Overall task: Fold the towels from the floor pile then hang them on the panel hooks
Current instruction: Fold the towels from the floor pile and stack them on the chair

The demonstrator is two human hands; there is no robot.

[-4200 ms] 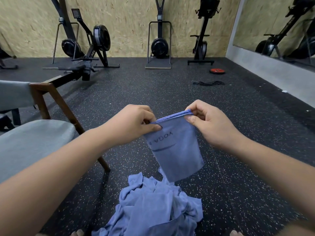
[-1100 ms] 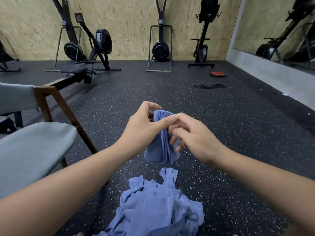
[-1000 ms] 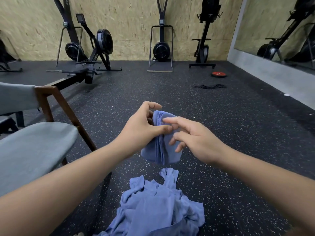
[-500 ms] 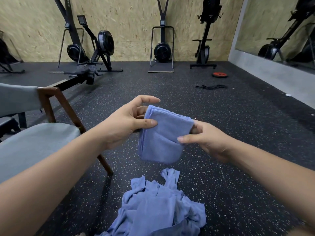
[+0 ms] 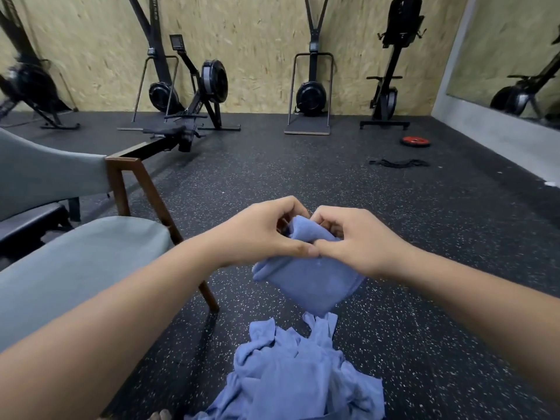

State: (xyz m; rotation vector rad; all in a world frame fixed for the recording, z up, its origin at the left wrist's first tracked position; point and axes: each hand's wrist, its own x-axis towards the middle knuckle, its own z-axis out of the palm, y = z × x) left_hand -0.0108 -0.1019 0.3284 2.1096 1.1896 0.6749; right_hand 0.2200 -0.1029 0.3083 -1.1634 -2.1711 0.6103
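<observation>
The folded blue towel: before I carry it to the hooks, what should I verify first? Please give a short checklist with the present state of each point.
1. Grip: left hand and right hand both pinch the folded towel at its top: ok.
2. Fold: compact bundle, but whether the edges line up: cannot tell.
3. Lower corner free of the floor pile: cannot tell.
4. Panel hooks in sight: not ok, none visible.
5. Chair beside the left arm, not touching the towel: ok.
</observation>
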